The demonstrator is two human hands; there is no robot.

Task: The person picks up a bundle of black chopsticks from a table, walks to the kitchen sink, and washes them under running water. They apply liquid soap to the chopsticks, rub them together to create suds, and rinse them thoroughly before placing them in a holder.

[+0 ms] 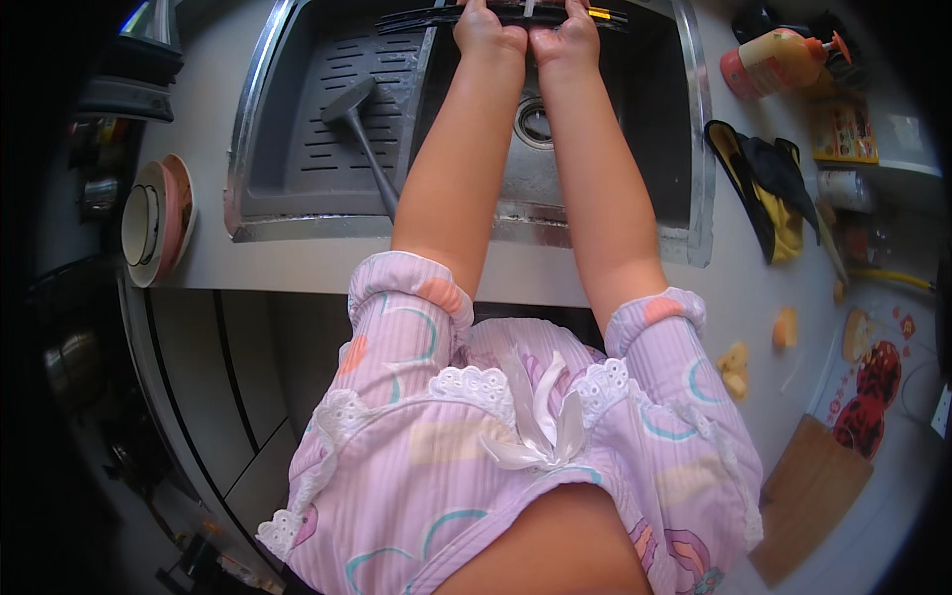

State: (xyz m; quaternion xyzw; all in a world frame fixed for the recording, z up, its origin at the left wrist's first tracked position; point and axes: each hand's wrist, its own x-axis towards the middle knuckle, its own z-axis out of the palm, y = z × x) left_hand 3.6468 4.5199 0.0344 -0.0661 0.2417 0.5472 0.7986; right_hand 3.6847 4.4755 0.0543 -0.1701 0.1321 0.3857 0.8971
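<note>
At the top edge of the view, my left hand (487,31) and my right hand (567,36) hold a bundle of dark chopsticks (420,18) crosswise. The ends stick out past both hands, and one on the right has a yellow band. A thin stream of water (529,7) falls between my hands onto the bundle. My fingers are partly cut off by the frame. Below my hands lies the sink basin (532,175) with its round drain (535,123). To the left, a grey long-handled utensil (355,111) rests in a slotted drain tray (297,175).
Stacked bowls and plates (152,223) stand at the counter's left edge. On the right are a pump bottle (777,63), black-and-yellow gloves (773,186) beside the sink rim, small yellowish pieces (733,370) and a wooden cutting board (814,491).
</note>
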